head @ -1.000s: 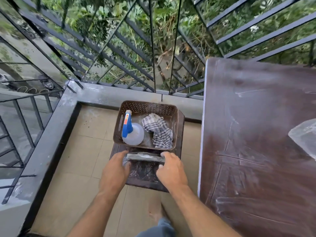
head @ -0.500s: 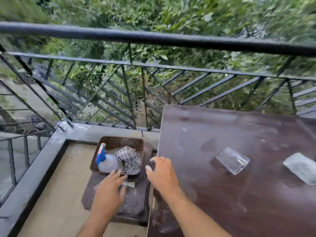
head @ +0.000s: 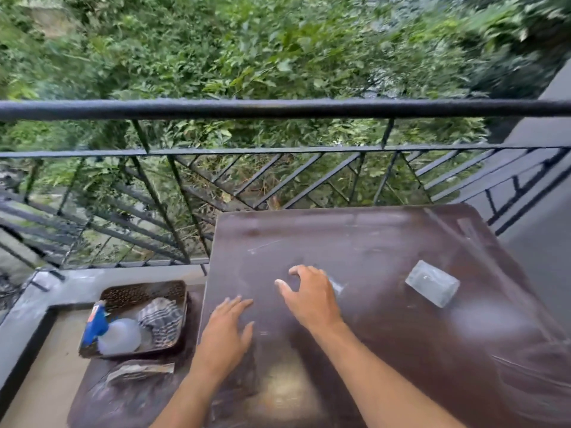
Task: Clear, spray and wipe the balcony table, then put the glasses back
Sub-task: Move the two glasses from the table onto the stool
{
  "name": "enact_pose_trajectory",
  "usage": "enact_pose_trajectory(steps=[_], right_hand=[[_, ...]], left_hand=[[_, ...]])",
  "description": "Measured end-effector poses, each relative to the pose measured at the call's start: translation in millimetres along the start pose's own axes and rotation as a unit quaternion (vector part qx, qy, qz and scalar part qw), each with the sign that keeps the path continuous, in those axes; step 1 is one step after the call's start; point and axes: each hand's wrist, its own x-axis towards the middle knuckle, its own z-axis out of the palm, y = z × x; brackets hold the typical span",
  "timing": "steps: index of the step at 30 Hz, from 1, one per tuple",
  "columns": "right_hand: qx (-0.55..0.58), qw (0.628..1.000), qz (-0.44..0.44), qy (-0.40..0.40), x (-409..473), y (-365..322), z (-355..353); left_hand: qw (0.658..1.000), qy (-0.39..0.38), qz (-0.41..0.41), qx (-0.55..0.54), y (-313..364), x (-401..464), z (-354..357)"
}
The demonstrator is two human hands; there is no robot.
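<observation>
Head view: both hands are over the dark brown bench (head: 386, 242), empty, fingers spread loose; left hand (head: 227, 330) near its left edge, right hand (head: 310, 296) farther in. A clear glass (head: 432, 283) lies on its side to the right. The spray bottle (head: 108, 330) and checked cloth (head: 160, 319) sit in the brown basket (head: 142, 291) left of the bench.
</observation>
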Motion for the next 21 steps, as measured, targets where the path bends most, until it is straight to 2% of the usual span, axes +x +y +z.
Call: enact_pose_trajectory(steps=[6,11,13,15,17,21], right_hand=[[0.000,0.999,0.028,0.016,11,48,-43],[-0.009,1.000,0.024,0.009,22,89,-70],[-0.005,0.999,0.033,0.012,26,104,-79],[-0.005,0.999,0.043,0.014,26,118,-86],[-0.006,0.998,0.054,0.015,26,132,-91],[-0.006,0.997,0.070,0.009,21,156,-95]], left_hand=[[0.998,-0.041,0.033,0.023,61,22,32],[0.997,-0.065,0.023,0.033,102,34,52],[0.998,-0.052,0.006,0.018,118,40,61],[0.999,-0.018,-0.035,-0.010,134,46,69],[0.992,0.004,-0.120,-0.048,151,54,77],[0.950,-0.014,-0.287,-0.123,170,76,90]])
